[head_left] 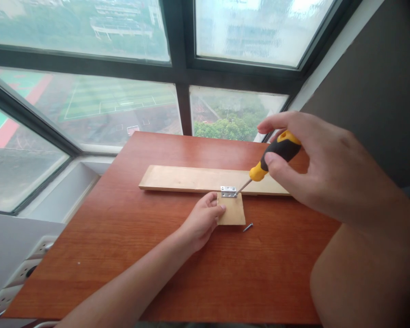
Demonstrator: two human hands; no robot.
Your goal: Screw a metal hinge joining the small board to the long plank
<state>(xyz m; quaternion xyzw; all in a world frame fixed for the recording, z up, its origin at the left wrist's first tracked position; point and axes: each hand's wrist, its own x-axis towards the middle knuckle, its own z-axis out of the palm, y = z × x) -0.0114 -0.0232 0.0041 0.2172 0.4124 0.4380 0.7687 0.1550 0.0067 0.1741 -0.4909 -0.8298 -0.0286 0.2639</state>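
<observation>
My left hand (pixel 205 216) is closed on the left edge of a small square wooden board (pixel 233 212), thumb on top. A silver metal hinge (pixel 228 192) lies along the board's far edge, reaching to a long wooden plank (pixel 187 177) behind it. In my right hand (pixel 324 159) is a screwdriver (pixel 275 155) with a yellow and black handle, held by thumb and fingers. It slants down to the left, its tip at the hinge's right end. A loose screw (pixel 248 227) lies just right of the small board.
Everything rests on a reddish-brown wooden table (pixel 123 255). Windows with dark frames (pixel 182 64) stand behind it, and a dark wall (pixel 369 91) is on the right. Power sockets (pixel 25 272) sit low on the left, beside the table's edge.
</observation>
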